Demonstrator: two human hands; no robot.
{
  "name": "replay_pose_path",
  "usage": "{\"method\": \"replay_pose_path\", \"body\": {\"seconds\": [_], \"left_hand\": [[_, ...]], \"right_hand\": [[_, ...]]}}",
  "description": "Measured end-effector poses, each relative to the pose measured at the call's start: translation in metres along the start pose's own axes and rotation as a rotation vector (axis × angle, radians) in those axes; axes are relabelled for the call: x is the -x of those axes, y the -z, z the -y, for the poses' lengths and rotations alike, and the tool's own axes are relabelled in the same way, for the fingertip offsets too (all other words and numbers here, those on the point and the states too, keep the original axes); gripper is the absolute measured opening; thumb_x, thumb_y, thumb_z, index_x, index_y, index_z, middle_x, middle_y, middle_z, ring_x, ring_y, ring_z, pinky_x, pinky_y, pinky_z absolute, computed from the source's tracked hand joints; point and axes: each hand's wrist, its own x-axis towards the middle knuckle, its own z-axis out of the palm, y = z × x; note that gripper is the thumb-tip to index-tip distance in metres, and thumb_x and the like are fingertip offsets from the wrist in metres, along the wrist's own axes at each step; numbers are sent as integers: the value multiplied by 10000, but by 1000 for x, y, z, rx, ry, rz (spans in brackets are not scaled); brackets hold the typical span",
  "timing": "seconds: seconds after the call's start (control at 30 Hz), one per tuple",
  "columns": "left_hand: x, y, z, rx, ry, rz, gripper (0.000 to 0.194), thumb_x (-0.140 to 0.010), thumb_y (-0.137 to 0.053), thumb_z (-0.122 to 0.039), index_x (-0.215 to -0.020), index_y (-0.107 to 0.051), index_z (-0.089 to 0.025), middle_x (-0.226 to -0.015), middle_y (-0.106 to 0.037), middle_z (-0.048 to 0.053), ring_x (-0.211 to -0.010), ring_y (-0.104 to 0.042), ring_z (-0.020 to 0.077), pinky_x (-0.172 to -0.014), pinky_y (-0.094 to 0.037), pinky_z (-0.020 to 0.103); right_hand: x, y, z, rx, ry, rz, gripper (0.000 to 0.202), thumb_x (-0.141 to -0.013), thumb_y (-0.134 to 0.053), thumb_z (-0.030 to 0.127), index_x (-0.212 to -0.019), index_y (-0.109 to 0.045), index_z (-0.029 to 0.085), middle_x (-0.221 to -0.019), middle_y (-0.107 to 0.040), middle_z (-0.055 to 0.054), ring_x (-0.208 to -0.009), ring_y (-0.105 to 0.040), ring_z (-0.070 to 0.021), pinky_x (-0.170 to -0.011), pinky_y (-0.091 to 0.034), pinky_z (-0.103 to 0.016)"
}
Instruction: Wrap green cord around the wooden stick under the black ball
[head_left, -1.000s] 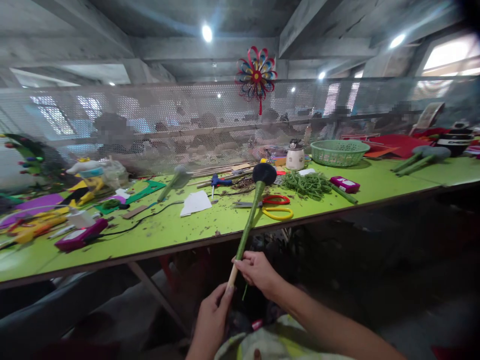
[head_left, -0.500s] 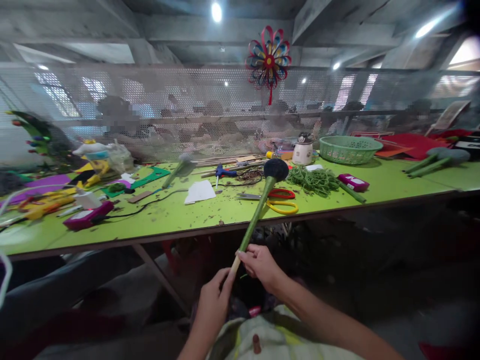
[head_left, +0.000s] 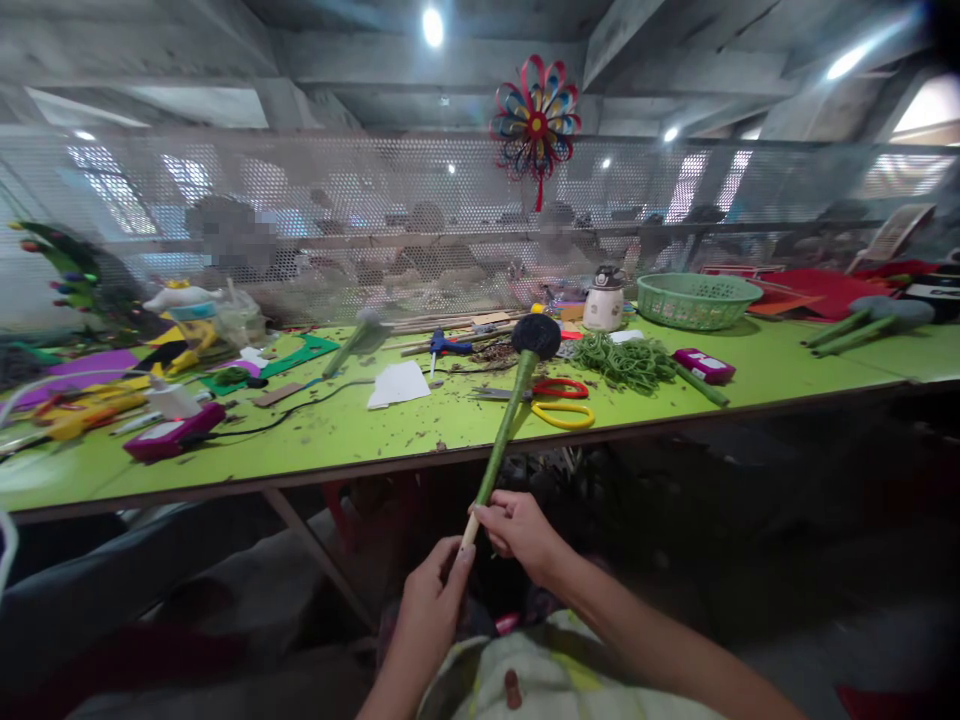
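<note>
A wooden stick wrapped in green (head_left: 504, 430) slants up and away from me, with a round, dark, fuzzy-looking head (head_left: 537, 338) on its far end. My left hand (head_left: 441, 580) is closed round the bare, pale lower end, the thumb lying along it. Just above, my right hand (head_left: 517, 532) pinches the stick where the green wrapping gives way to bare wood. Whether a loose strand lies between the right fingers is too small to make out. Behind the stick, scissors (head_left: 562, 413) with one red and one yellow handle lie on the green table (head_left: 300, 440).
On the table are a blue glue gun (head_left: 448, 343), white paper (head_left: 399, 385), a heap of green strands (head_left: 626, 360), two magenta boxes, a green basket (head_left: 699, 302) and a white jar (head_left: 604, 303). Similar green-stemmed pieces (head_left: 855, 328) lie right. A perforated screen (head_left: 337, 220) stands behind.
The dark head of the stick has swung slightly left, and the stick has turned a little. My left thumb has shifted up along the bare wood. Both hands keep their hold.
</note>
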Motion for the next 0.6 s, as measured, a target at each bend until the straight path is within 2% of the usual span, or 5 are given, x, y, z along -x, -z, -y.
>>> {"method": "replay_pose_path", "body": {"seconds": [0.07, 0.2, 0.4, 0.5, 0.6], "left_hand": [[1, -1, 0, -11, -35, -4, 378, -713, -645, -488, -890, -663, -154, -532, -539, -39, -440, -482, 97, -395, -348, 170], [0, 3, -3, 295, 232, 210, 377, -771, -582, -497, -898, -619, -144, -402, -387, -103, -264, -269, 36, -291, -178, 154], [-4, 10, -5, 674, 382, 462, 284, -787, -600, -435, -848, -608, -157, -427, -374, -104, -276, -199, 3, -284, -155, 129], [-4, 7, 0, 542, 335, 399, 333, -797, -564, -477, -842, -603, -149, -414, -410, -89, -262, -258, 15, -283, -187, 132], [-3, 2, 3, 221, 186, 153, 384, -776, -577, -509, -895, -598, -144, -424, -467, -72, -287, -372, 45, -303, -251, 135]], "right_hand": [[0, 1, 1, -4, 0, 12, 368, -700, -673, 481, -702, -551, 134, -375, -312, 127, -343, -201, -29, -375, -124, -216], [1, 3, 5, -45, -7, 56, 359, -712, -669, 467, -752, -571, 124, -382, -354, 114, -347, -220, -31, -382, -134, -214], [2, 1, 9, -58, -12, 81, 367, -706, -673, 475, -734, -565, 125, -381, -344, 116, -346, -212, -30, -378, -130, -211], [1, 2, 7, -33, -11, 74, 356, -717, -666, 470, -675, -526, 145, -371, -348, 115, -339, -223, -30, -372, -145, -209], [-1, 3, 4, 2, -12, 43, 372, -707, -672, 479, -642, -507, 152, -359, -341, 118, -329, -216, -28, -365, -143, -210]]}}
